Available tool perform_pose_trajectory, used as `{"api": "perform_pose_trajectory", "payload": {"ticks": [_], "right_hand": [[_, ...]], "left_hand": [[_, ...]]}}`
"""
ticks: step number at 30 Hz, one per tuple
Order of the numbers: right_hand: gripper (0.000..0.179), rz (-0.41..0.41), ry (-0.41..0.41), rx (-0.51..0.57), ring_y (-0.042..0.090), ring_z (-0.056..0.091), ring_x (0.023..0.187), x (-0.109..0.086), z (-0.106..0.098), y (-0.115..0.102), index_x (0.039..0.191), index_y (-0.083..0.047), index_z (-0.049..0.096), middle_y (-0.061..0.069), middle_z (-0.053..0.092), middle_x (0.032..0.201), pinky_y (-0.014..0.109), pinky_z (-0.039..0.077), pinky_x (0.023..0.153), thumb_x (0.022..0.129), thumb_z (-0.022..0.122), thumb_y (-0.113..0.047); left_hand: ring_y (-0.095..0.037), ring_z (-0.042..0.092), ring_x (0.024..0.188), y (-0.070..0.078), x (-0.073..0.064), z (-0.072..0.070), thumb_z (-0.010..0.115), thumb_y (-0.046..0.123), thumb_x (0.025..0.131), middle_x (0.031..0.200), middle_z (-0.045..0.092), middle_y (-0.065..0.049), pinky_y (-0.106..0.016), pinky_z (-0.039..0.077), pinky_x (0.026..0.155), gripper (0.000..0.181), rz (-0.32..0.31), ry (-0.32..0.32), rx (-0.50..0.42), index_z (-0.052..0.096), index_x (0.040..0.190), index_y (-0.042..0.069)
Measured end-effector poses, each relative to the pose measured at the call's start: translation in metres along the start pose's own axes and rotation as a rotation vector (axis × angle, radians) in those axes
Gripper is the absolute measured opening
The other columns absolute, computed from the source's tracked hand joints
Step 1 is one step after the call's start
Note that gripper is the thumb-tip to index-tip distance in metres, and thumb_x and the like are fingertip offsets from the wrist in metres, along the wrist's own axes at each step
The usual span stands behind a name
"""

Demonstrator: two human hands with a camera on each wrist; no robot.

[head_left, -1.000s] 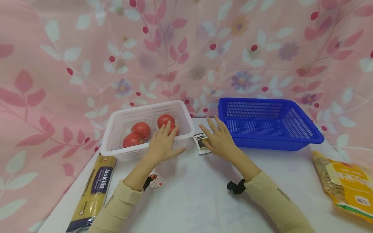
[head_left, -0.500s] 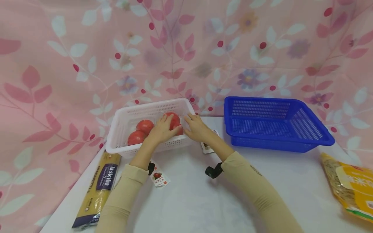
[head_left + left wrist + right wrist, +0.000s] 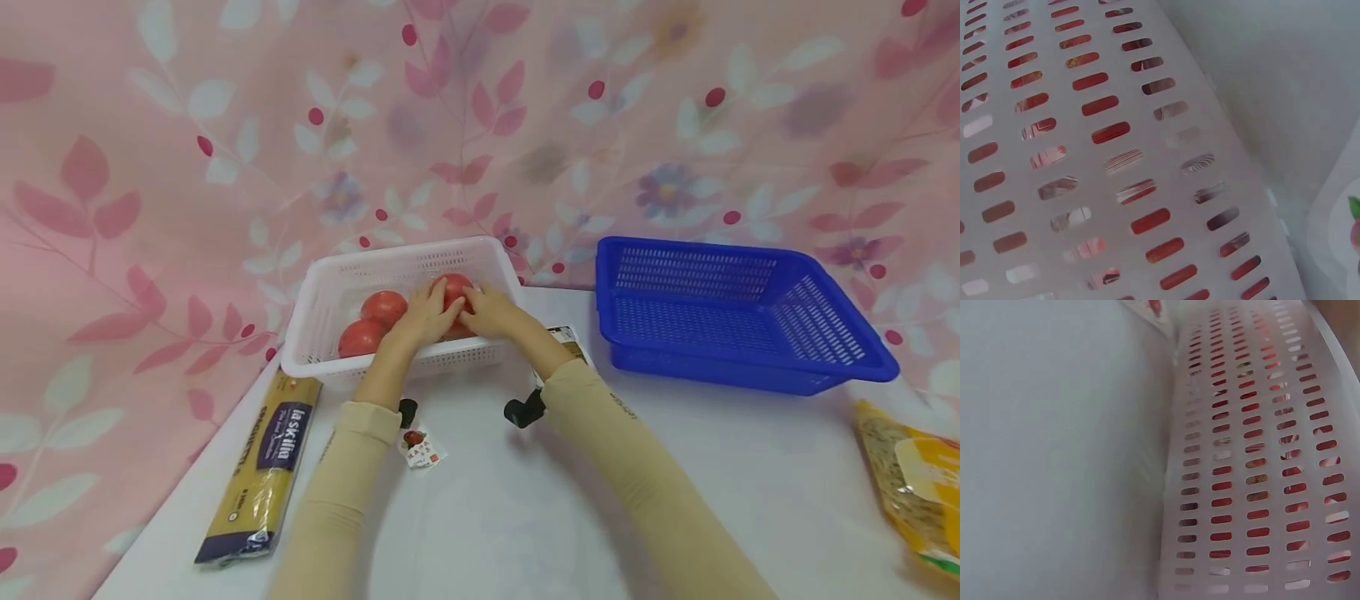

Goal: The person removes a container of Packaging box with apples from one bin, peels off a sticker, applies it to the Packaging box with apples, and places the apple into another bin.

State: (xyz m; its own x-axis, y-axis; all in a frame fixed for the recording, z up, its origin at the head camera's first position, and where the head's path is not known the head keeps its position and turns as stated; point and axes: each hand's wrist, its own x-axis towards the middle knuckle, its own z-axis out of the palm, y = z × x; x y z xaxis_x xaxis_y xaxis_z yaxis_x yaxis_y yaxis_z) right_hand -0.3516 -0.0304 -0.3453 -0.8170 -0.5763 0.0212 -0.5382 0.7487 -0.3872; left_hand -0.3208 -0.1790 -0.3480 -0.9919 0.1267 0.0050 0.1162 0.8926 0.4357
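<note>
In the head view, a white perforated basket (image 3: pixel 322 367) holds several tomatoes. My left hand (image 3: pixel 424 317) and right hand (image 3: pixel 495 314) reach over its front rim, one on each side of a tomato (image 3: pixel 453 286) at the right end. Fingers and thumbs of both hands bend round this tomato, which still sits in the basket. Below it, part of another tomato shows between the hands. Two tomatoes (image 3: pixel 385 307) lie to the left of my left hand. Both wrist views show the basket's slotted wall (image 3: pixel 1091 144) with red behind the slots; neither shows the fingers.
A blue basket (image 3: pixel 750 367) stands to the right. A spaghetti pack (image 3: pixel 258 467) lies at the left, a yellow bag (image 3: pixel 911 483) at the far right. A small white packet (image 3: pixel 423 450) lies before the white basket; another packet (image 3: pixel 567 337) is partly behind my right forearm.
My right hand has moved left from beside the blue basket into the white basket. My left hand has settled against the right-end tomato. The head view has shifted slightly.
</note>
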Motion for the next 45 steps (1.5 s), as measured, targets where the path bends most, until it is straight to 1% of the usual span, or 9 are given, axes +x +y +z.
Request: {"api": "perform_pose_trajectory", "payload": {"ticks": [5,10,12,20,26,29,35,40,45], "right_hand": [[0.057,0.02,-0.005,0.167,0.028,0.034,0.129,0.012,-0.003,0.006,0.141,0.002,0.028,0.017,0.038,0.139,0.039,0.025,0.106,0.095,0.047,-0.027],[0.061,0.05,-0.062,0.189,0.028,0.023,0.134,0.022,-0.003,0.006,0.144,0.0,0.021,0.017,0.03,0.144,0.039,0.018,0.109,0.096,0.042,-0.032],[0.062,0.07,-0.085,0.197,0.028,0.016,0.137,0.025,-0.001,0.008,0.145,-0.002,0.017,0.017,0.023,0.148,0.039,0.014,0.11,0.097,0.039,-0.034],[0.061,0.134,-0.016,0.18,0.028,0.008,0.138,0.024,-0.004,0.016,0.145,0.002,0.013,0.02,0.011,0.15,0.04,0.011,0.11,0.098,0.036,-0.03],[0.06,0.092,-0.007,0.141,0.03,0.01,0.137,0.025,-0.001,0.012,0.143,0.006,0.017,0.023,0.015,0.148,0.04,0.011,0.11,0.098,0.036,-0.029],[0.059,0.083,-0.007,0.126,0.03,0.009,0.138,0.026,0.001,0.008,0.143,0.006,0.018,0.023,0.016,0.148,0.039,0.009,0.11,0.098,0.036,-0.028],[0.058,0.079,-0.001,0.111,0.031,0.01,0.137,0.027,0.003,0.008,0.142,0.006,0.02,0.025,0.017,0.147,0.04,0.01,0.11,0.098,0.036,-0.028],[0.058,0.075,0.0,0.114,0.031,0.012,0.137,0.027,0.002,0.008,0.142,0.006,0.021,0.025,0.018,0.147,0.041,0.012,0.11,0.098,0.037,-0.027],[0.056,0.045,0.006,0.154,0.029,0.017,0.136,0.027,0.0,0.009,0.142,0.005,0.02,0.02,0.022,0.147,0.038,0.013,0.11,0.098,0.039,-0.024]], "left_hand": [[-0.04,0.011,0.135,0.005,0.004,-0.002,0.033,0.032,0.098,0.145,0.013,-0.029,-0.051,0.015,0.107,0.06,-0.076,-0.008,0.039,0.013,0.144,-0.002],[-0.039,0.007,0.136,0.005,0.006,-0.004,0.034,0.037,0.097,0.146,0.01,-0.029,-0.056,0.019,0.104,0.064,-0.212,0.004,0.028,0.012,0.145,0.001],[-0.038,0.009,0.136,0.005,0.008,-0.004,0.034,0.039,0.096,0.147,0.012,-0.028,-0.057,0.02,0.103,0.066,-0.237,-0.001,0.023,0.012,0.146,0.002],[-0.037,0.025,0.131,0.013,0.021,-0.005,0.039,0.038,0.096,0.142,0.032,-0.019,-0.052,0.011,0.107,0.064,-0.1,-0.006,0.093,0.019,0.144,0.001],[-0.032,0.04,0.122,0.008,0.019,-0.006,0.042,0.034,0.096,0.133,0.043,-0.018,-0.046,0.032,0.101,0.054,-0.136,0.037,0.036,0.032,0.139,0.004],[-0.033,0.045,0.116,0.005,0.017,-0.006,0.041,0.032,0.096,0.126,0.048,-0.019,-0.045,0.035,0.098,0.049,-0.158,0.069,0.041,0.039,0.134,0.002],[-0.036,0.042,0.118,0.003,0.021,-0.002,0.037,0.035,0.096,0.127,0.046,-0.022,-0.048,0.033,0.098,0.049,-0.193,0.066,0.135,0.039,0.134,0.003],[-0.036,0.036,0.123,0.004,0.021,-0.002,0.036,0.039,0.096,0.131,0.04,-0.022,-0.052,0.025,0.102,0.054,-0.227,0.042,0.121,0.033,0.136,0.004],[-0.032,0.042,0.118,0.004,0.02,-0.005,0.043,0.038,0.094,0.127,0.048,-0.016,-0.052,0.028,0.099,0.05,-0.199,0.103,0.118,0.041,0.132,0.005]]}}
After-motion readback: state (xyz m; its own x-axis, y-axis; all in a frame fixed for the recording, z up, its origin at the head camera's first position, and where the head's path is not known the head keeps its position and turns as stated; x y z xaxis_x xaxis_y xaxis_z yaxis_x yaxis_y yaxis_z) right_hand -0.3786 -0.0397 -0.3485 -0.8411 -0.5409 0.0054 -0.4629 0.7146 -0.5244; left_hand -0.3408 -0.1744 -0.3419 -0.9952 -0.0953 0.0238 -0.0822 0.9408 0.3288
